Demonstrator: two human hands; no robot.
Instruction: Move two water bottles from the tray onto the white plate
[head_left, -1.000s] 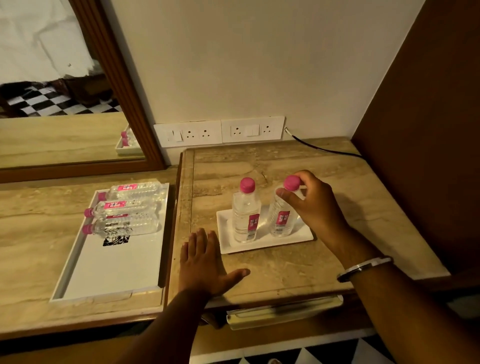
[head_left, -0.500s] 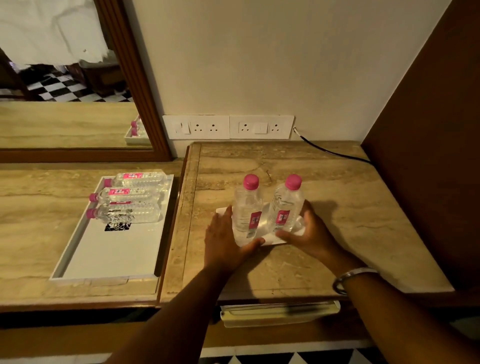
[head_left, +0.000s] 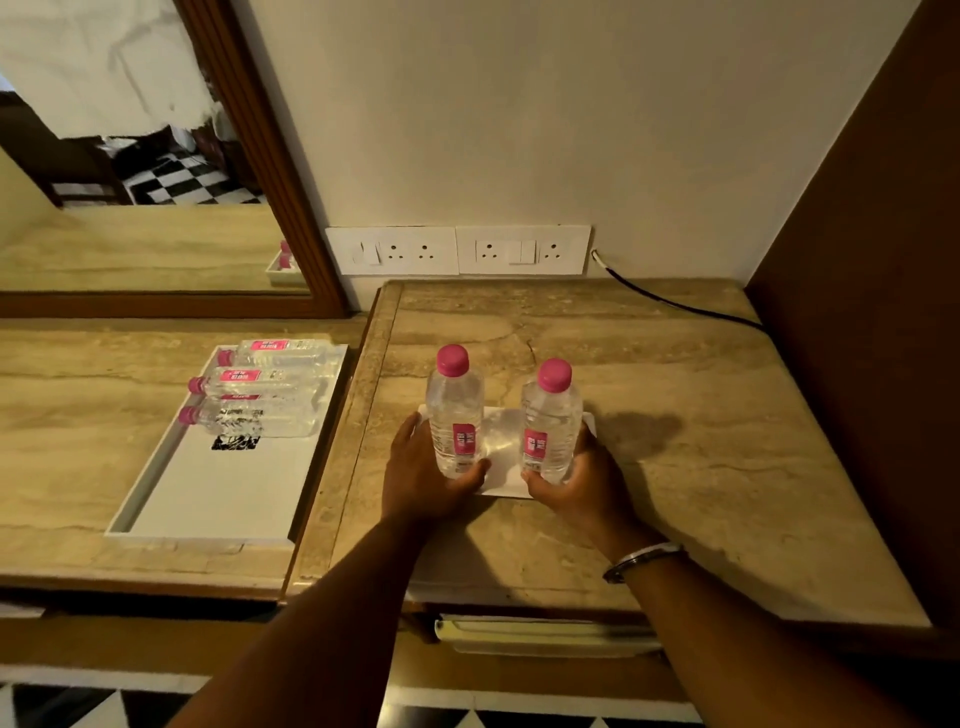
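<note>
Water bottles: two upright on the white plate, pink caps, clear bodies, pink labels facing camera. Left bottle at the plate's 9 o'clock side, right bottle at its 3 o'clock side, apart from each other with bare plate between. Plate sits on the raised counter, roughly centre of it, slightly toward the near edge.

Left hand curls around the plate's 9 o'clock edge, thumb lying across the base of the left bottle, fingers behind; closed loosely on plate edge and bottle base, can't tell which one it actually grips. Right hand mirrors it at the 3 o'clock edge, thumb touching the base of the right bottle, fingers wrapped behind; same doubt on what carries the grip. Metal bangle on the right wrist.

White tray at 9 o'clock of the plate, on the lower counter, well apart. Three more bottles lie flat in the tray's far end, caps pointing to 9 o'clock, side by side, touching or nearly so. Black printed patch on the tray floor just near of them; near half of the tray bare.

Wall socket panels at 12 o'clock. Black cable runs from the wall toward 2 o'clock. Mirror at 10 o'clock.
</note>
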